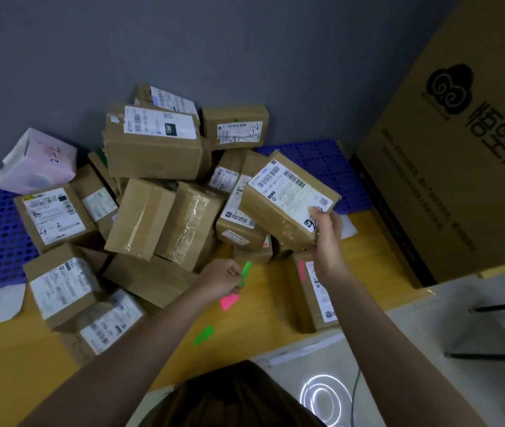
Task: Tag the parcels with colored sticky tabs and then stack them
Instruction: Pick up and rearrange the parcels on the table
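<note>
Head view: parcels (155, 192) lie heaped on a yellow table (14, 359) against the wall, most not yet tagged. Right hand (326, 231) clamps one box (288, 201) by its corner, label up, apparently to take the green tab (245, 272) pinched in the left hand (222, 277). Spare pink (229, 301) and green (203, 335) tabs wait on the table.

Lighting: dim, even, indoor; shadows soft. Glare: bright ring reflection (325, 399) on glossy floor (399, 349) below the right hand's (326, 232) grip; sheen on tape. Focus: soft overall, label print blurred. Distortion: wide-angle bending at edges.
</note>
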